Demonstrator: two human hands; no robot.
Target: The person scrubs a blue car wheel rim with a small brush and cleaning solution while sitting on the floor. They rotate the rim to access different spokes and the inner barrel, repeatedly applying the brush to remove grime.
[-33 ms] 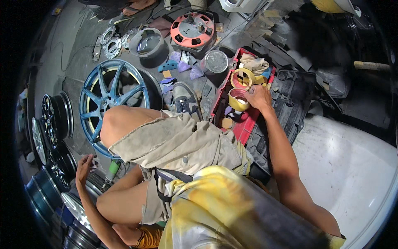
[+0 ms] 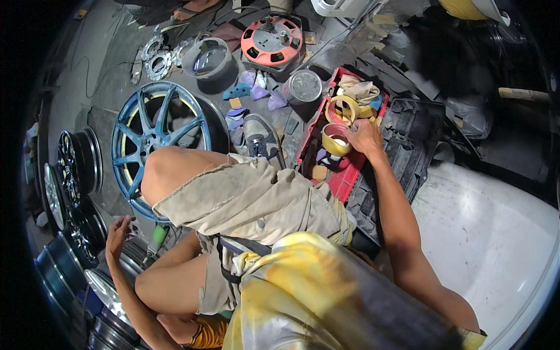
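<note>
My right hand (image 2: 364, 137) reaches into a red toolbox tray (image 2: 349, 182), its fingers closed on the rim of a yellow roll of masking tape (image 2: 334, 142). A second, similar tape roll (image 2: 340, 108) lies just beyond it, beside a crumpled beige cloth (image 2: 358, 89). My left hand (image 2: 118, 236) is raised at the left, fingers bent together; a small pale, patterned piece shows by its fingertips, too unclear to name. In front of my left knee lies a blue multi-spoke wheel rim (image 2: 161, 133), which neither hand touches.
A clear bucket of liquid (image 2: 209, 58), an orange-red slotted disc (image 2: 271, 41) and a lidded can (image 2: 304, 87) stand ahead. Purple and blue sanding pieces (image 2: 258, 92) lie near my shoe (image 2: 259, 137). Several rims (image 2: 79, 169) line the left; a white panel (image 2: 484, 221) is at right.
</note>
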